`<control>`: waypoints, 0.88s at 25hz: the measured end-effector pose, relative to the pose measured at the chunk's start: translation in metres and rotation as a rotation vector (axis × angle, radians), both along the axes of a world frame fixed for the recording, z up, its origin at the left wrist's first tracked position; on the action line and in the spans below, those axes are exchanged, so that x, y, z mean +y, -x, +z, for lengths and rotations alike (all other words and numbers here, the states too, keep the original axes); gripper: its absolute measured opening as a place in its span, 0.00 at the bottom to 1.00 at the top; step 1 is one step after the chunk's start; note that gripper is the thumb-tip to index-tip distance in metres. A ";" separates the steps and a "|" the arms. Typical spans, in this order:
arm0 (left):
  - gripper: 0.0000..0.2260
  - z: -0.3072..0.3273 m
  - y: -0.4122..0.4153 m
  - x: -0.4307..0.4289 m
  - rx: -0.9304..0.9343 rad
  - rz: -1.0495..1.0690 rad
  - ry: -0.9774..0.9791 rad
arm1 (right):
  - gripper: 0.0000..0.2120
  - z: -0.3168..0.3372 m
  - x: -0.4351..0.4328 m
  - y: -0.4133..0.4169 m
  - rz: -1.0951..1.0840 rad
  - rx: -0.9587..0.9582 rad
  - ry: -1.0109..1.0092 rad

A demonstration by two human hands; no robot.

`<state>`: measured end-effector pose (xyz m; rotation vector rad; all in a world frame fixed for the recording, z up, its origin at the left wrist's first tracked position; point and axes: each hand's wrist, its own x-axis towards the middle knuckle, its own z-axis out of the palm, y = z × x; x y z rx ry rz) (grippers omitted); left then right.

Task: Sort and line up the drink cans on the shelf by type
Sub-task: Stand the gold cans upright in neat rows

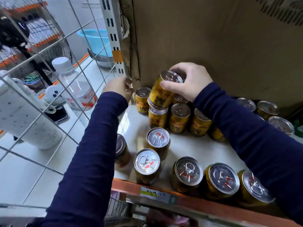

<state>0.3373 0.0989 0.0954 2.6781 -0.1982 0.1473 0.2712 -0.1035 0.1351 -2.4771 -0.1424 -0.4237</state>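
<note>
At least 16 gold drink cans (180, 118) counted, some partly hidden. Far left: 1 water bottle (73, 86), 1 blue basin (93, 40), 1 fan (14, 36).

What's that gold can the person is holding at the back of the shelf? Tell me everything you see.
A short gold metal can with red and dark print and a silver lid. It is tilted, gripped near its top rim by the right hand, and its base seems to rest on the lid of a standing can.

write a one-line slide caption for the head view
Right hand grips a tilted gold can over the back-row cans on the white shelf; left hand is by the cardboard.
</note>
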 end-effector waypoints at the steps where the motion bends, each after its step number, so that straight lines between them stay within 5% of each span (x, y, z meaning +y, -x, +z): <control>1: 0.12 -0.002 0.014 0.009 -0.079 0.025 -0.031 | 0.22 0.002 0.012 0.000 0.012 0.007 -0.037; 7: 0.09 -0.040 0.085 0.039 0.028 -0.040 -0.086 | 0.31 -0.023 0.072 -0.024 0.129 0.207 0.319; 12: 0.20 -0.050 0.109 0.049 0.020 -0.049 -0.079 | 0.37 -0.045 0.096 -0.028 0.053 0.264 0.448; 16: 0.14 -0.044 0.121 0.056 0.011 -0.049 -0.115 | 0.32 -0.049 0.088 -0.022 0.087 0.222 0.551; 19: 0.24 -0.035 0.131 0.061 0.084 -0.115 -0.133 | 0.21 -0.043 0.059 -0.002 0.399 0.155 0.366; 22: 0.30 -0.031 0.129 0.061 0.096 -0.103 -0.154 | 0.26 -0.035 0.040 0.028 0.728 0.612 0.358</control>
